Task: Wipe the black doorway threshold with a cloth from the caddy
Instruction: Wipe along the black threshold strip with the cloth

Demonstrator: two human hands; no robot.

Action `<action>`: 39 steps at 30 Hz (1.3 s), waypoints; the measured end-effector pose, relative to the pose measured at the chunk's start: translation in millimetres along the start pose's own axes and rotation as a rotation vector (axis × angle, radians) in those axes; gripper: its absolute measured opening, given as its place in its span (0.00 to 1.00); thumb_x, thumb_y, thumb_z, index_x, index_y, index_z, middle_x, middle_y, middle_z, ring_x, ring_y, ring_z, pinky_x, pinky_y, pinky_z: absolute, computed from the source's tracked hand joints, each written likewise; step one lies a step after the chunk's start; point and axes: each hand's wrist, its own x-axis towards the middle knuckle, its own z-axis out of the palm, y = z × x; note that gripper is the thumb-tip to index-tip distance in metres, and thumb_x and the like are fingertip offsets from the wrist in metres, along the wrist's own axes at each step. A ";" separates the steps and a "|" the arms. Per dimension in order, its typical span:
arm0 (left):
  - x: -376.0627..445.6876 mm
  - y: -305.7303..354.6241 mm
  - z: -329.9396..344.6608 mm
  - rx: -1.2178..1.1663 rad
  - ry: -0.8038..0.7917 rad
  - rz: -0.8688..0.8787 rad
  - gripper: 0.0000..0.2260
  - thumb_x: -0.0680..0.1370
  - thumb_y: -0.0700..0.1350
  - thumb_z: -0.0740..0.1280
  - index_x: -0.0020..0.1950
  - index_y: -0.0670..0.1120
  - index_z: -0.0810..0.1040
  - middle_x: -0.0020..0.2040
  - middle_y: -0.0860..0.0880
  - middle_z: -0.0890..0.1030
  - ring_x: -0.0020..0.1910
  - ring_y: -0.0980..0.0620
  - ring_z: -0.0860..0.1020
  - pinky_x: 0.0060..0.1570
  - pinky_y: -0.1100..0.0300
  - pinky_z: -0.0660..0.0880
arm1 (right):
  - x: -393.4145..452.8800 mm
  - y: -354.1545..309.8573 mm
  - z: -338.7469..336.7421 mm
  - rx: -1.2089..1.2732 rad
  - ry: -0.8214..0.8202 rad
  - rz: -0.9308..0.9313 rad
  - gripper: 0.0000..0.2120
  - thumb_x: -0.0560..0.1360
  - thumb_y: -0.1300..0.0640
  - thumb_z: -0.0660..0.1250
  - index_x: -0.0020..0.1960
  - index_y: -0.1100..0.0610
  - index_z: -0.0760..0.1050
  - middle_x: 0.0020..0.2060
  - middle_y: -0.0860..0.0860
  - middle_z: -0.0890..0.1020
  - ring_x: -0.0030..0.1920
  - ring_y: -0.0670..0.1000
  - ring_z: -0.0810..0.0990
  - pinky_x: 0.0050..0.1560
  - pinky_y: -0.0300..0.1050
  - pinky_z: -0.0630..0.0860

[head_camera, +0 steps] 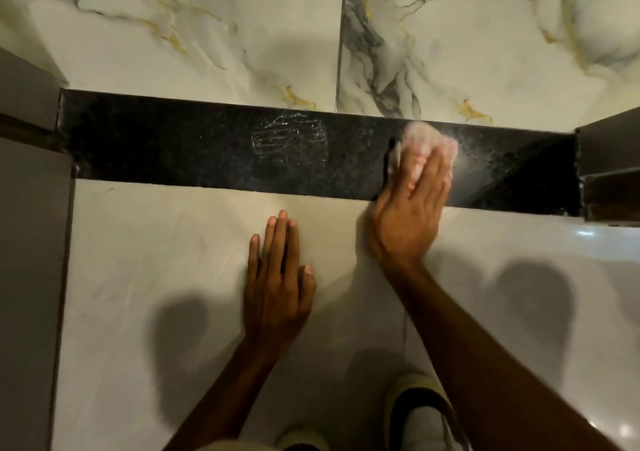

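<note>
Across the frame's middle, the black threshold point(194, 146) is being wiped. At left centre, a dried footprint smear point(289, 137) is being left untouched and risks being missed. Below it, the left hand point(277, 277) is being pressed flat on the pale floor tile point(145, 260), fingers extended, empty. Right of centre, the pink cloth point(424, 142) is being pushed under the right hand point(408, 222), fingers flat; loosely pinned, it may be slipping free.

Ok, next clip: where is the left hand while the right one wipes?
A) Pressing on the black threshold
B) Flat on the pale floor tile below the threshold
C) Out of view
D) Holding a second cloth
B: the left hand lies palm down, fingers spread, on the pale floor tile, short of the black threshold, while the right hand presses the cloth on it.
</note>
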 end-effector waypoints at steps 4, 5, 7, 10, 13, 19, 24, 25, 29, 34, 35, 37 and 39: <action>0.3 -6.8 -5.5 0.031 -0.024 0.034 0.31 0.85 0.52 0.56 0.87 0.41 0.61 0.87 0.39 0.61 0.87 0.41 0.60 0.86 0.39 0.60 | 32.2 -55.8 18.7 0.020 -0.100 -0.271 0.30 0.89 0.48 0.53 0.88 0.54 0.52 0.88 0.61 0.52 0.89 0.61 0.49 0.90 0.61 0.48; 0.0 -12.5 -9.1 0.047 -0.037 0.041 0.30 0.85 0.53 0.56 0.86 0.42 0.62 0.87 0.39 0.62 0.86 0.40 0.61 0.84 0.38 0.62 | 22.4 -58.8 18.3 0.019 -0.117 -0.337 0.30 0.89 0.49 0.54 0.88 0.54 0.53 0.88 0.61 0.52 0.89 0.61 0.50 0.90 0.62 0.50; -1.3 -27.6 -19.9 0.055 -0.044 0.043 0.30 0.85 0.53 0.56 0.86 0.42 0.63 0.87 0.39 0.63 0.86 0.39 0.62 0.83 0.35 0.63 | -10.9 -43.1 10.7 0.044 -0.139 -0.388 0.28 0.88 0.53 0.58 0.87 0.55 0.59 0.87 0.61 0.56 0.88 0.62 0.53 0.88 0.63 0.57; -5.8 -55.8 -33.3 0.038 -0.034 0.032 0.29 0.85 0.52 0.57 0.85 0.42 0.65 0.87 0.39 0.62 0.86 0.38 0.61 0.82 0.32 0.64 | -46.4 -4.9 -4.8 0.017 -0.097 -0.305 0.25 0.86 0.56 0.61 0.83 0.59 0.68 0.84 0.63 0.63 0.86 0.65 0.61 0.83 0.65 0.67; -11.4 -73.0 -35.4 0.036 0.005 0.021 0.28 0.86 0.52 0.58 0.85 0.43 0.66 0.87 0.40 0.62 0.86 0.38 0.61 0.83 0.33 0.63 | -19.6 -9.6 -2.4 -0.009 -0.065 -0.246 0.27 0.87 0.56 0.59 0.84 0.61 0.63 0.84 0.66 0.63 0.85 0.66 0.61 0.84 0.67 0.65; -12.1 -79.0 -25.8 0.059 0.055 -0.028 0.29 0.86 0.53 0.57 0.87 0.45 0.63 0.88 0.40 0.60 0.88 0.41 0.57 0.88 0.41 0.51 | 36.5 -117.2 41.1 0.124 -0.050 -0.305 0.30 0.88 0.48 0.54 0.88 0.54 0.55 0.87 0.63 0.55 0.88 0.63 0.54 0.89 0.63 0.54; -12.2 -77.7 -32.6 0.073 0.005 -0.062 0.29 0.87 0.56 0.53 0.87 0.47 0.62 0.88 0.41 0.60 0.87 0.40 0.59 0.85 0.35 0.59 | -28.1 -90.2 21.9 0.057 -0.271 -0.699 0.29 0.89 0.50 0.55 0.88 0.52 0.53 0.88 0.58 0.52 0.89 0.59 0.49 0.89 0.62 0.56; -11.9 -77.0 -34.2 0.064 0.001 -0.067 0.29 0.87 0.56 0.54 0.87 0.47 0.61 0.88 0.41 0.59 0.88 0.40 0.59 0.84 0.34 0.60 | -38.3 -71.5 11.3 0.053 -0.274 -0.652 0.29 0.89 0.50 0.56 0.88 0.51 0.54 0.88 0.57 0.51 0.89 0.59 0.49 0.88 0.63 0.59; -10.3 -77.3 -30.8 0.059 0.029 -0.075 0.29 0.87 0.58 0.53 0.88 0.49 0.60 0.89 0.42 0.59 0.88 0.40 0.58 0.84 0.34 0.60 | -23.7 -47.0 0.0 0.020 -0.172 -0.446 0.28 0.88 0.55 0.60 0.87 0.58 0.58 0.87 0.62 0.55 0.87 0.62 0.53 0.84 0.68 0.65; -12.7 -82.7 -20.2 0.084 0.104 -0.131 0.30 0.87 0.56 0.56 0.88 0.49 0.58 0.89 0.42 0.57 0.89 0.42 0.54 0.88 0.40 0.50 | 28.7 -146.4 40.1 0.114 -0.132 -0.282 0.30 0.89 0.50 0.56 0.88 0.52 0.53 0.88 0.60 0.52 0.89 0.62 0.49 0.90 0.63 0.51; -12.5 -82.6 -18.8 0.087 0.117 -0.145 0.30 0.87 0.56 0.55 0.88 0.49 0.59 0.89 0.41 0.57 0.89 0.42 0.54 0.88 0.40 0.50 | 27.0 -168.4 50.2 0.125 -0.164 -0.369 0.30 0.88 0.50 0.56 0.88 0.52 0.53 0.88 0.60 0.51 0.89 0.62 0.49 0.90 0.62 0.50; -12.3 -82.8 -18.0 0.089 0.132 -0.160 0.29 0.86 0.56 0.57 0.87 0.48 0.63 0.88 0.40 0.60 0.88 0.41 0.56 0.88 0.39 0.51 | 10.5 -197.3 60.7 0.128 -0.253 -0.641 0.31 0.88 0.51 0.57 0.88 0.53 0.53 0.88 0.60 0.52 0.89 0.61 0.49 0.90 0.60 0.49; -12.2 -81.1 -19.5 0.084 0.154 -0.194 0.27 0.86 0.55 0.58 0.85 0.47 0.68 0.87 0.39 0.63 0.88 0.40 0.59 0.87 0.38 0.54 | -11.6 -190.3 59.0 0.111 -0.316 -0.868 0.30 0.89 0.50 0.58 0.88 0.52 0.53 0.88 0.59 0.53 0.89 0.59 0.48 0.91 0.57 0.46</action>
